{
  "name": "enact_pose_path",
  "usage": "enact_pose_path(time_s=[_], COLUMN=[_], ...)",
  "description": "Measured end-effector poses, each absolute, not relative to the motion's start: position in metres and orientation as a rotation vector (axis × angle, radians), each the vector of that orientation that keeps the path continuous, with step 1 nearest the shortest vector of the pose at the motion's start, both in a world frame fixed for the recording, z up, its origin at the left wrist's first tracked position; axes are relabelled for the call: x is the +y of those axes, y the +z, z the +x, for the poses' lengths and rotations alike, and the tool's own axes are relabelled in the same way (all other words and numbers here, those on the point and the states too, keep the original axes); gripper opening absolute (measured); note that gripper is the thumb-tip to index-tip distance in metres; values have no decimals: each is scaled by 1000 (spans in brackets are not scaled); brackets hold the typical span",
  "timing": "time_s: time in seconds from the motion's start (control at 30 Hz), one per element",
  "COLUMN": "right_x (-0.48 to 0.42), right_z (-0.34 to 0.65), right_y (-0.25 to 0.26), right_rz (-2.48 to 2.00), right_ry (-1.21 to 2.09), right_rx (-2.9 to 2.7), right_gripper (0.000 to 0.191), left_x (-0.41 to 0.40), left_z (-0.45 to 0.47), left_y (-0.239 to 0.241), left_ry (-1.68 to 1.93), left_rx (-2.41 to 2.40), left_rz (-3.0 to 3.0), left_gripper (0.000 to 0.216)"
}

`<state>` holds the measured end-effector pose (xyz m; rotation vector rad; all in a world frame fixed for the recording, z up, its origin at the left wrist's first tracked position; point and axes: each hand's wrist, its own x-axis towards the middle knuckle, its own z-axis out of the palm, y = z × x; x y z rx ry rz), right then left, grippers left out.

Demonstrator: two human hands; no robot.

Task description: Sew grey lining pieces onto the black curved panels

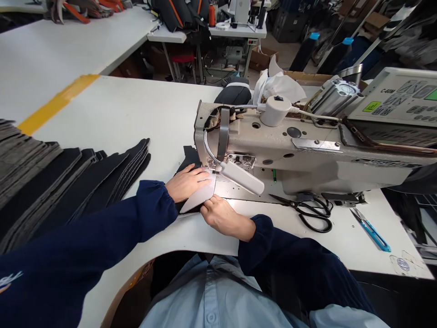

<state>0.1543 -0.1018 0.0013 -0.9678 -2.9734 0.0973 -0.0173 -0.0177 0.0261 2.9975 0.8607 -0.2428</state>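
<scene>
Pale grey, pointed flat panel (198, 197) lies over matte black flat piece (190, 156), far end at stitching head of beige metal sewing machine (246, 139). Long axis runs obliquely, near left to far right; narrow tip points near left. Left hand (187, 183) spread flat on panel, pressing, not clasping. Right hand (220, 216) bunched, seemingly pinching panel's right edge; whether black piece is caught too, cannot tell. Step looks like aligning layers under machine; next move likely calls for steady guiding, edges kept matched.
</scene>
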Motion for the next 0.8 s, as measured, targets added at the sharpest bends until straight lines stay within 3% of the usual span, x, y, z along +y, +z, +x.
enact_pose_path(time_s=[0.13, 0.27, 0.47, 0.8], right_x=[-100, -108, -106, -93], right_z=[153, 148, 148, 150], right_y=[-1, 0, -2, -16], right_rz=[-1022, -993, -957, -1028], right_ry=[159, 250, 65, -101], right_rx=[-2933, -2925, -2949, -2828], right_gripper=[22, 17, 21, 26], left_x=[-25, -41, -40, -28], left_z=[-18, -27, -28, -1], left_y=[30, 27, 10, 29], left_ry=[-228, -307, -343, -305], left_rx=[752, 661, 837, 925], left_rz=[2978, 2932, 2968, 3074], left_gripper=[30, 40, 50, 29])
